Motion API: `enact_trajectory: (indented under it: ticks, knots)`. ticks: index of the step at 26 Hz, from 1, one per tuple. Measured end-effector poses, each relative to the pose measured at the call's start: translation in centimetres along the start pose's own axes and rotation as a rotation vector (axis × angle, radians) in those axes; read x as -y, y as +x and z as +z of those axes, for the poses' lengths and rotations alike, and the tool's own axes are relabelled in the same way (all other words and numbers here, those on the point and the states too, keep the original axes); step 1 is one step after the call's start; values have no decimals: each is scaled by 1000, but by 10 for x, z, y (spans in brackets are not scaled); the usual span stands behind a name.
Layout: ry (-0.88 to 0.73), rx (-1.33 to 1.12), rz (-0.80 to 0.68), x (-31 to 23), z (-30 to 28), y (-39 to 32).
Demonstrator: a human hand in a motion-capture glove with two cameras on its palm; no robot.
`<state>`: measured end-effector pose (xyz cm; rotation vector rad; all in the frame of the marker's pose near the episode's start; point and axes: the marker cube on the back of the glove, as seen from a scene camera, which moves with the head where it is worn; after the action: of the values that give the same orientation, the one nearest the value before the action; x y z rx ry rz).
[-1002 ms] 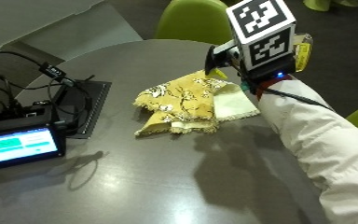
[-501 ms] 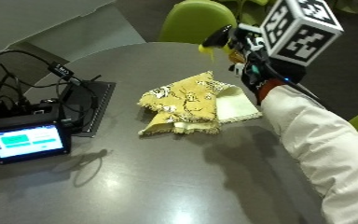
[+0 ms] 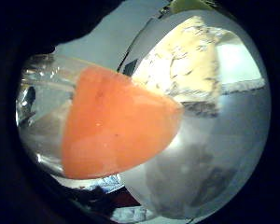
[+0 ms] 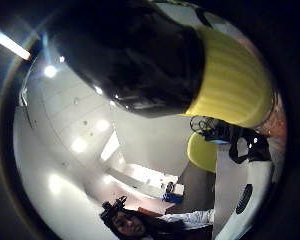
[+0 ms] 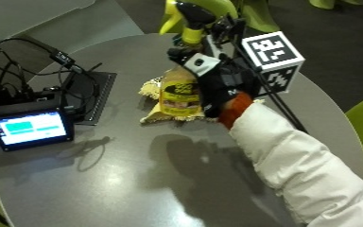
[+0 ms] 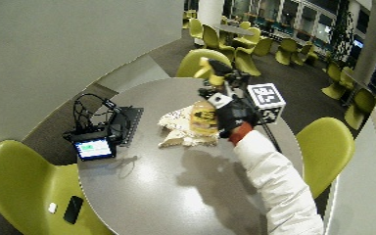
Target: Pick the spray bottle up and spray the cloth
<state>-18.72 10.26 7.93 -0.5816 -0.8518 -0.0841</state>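
The spray bottle (image 5: 183, 75) is now off the table and held upright above the cloth (image 5: 169, 101), its yellow trigger head (image 5: 185, 16) at the top and its clear body with the yellow label hanging in front of the fabric. Half a second ago only the yellow head showed at the far edge beside the glove, and the cloth lay fully open to view; since then the bottle has come up and across, so it now hides the middle of the cloth. The pick-up looks done, and what remains, by judgement, is to aim the nozzle down at the fabric and squeeze the trigger.

The gloved right hand (image 5: 222, 82) grips the bottle around its neck and upper body, fingers curled round it from the far side. The white sleeve (image 5: 295, 161) reaches in from the table's near right edge, the wrist raised.

The cloth lies crumpled towards the far middle of the round table (image 5: 137, 189). A small screen (image 5: 27, 127) with tangled cables (image 5: 18, 71) sits by the left edge, well apart from it.
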Motion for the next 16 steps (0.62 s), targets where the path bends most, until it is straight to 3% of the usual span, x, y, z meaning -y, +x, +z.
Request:
enact_trajectory:
  ticks: [2,6,16]
  knots:
    - [-5,180,-13,5,18,-20]
    - [-74,272,1,7,68,-22]
    - [-155,185,-10,-2,147,-7]
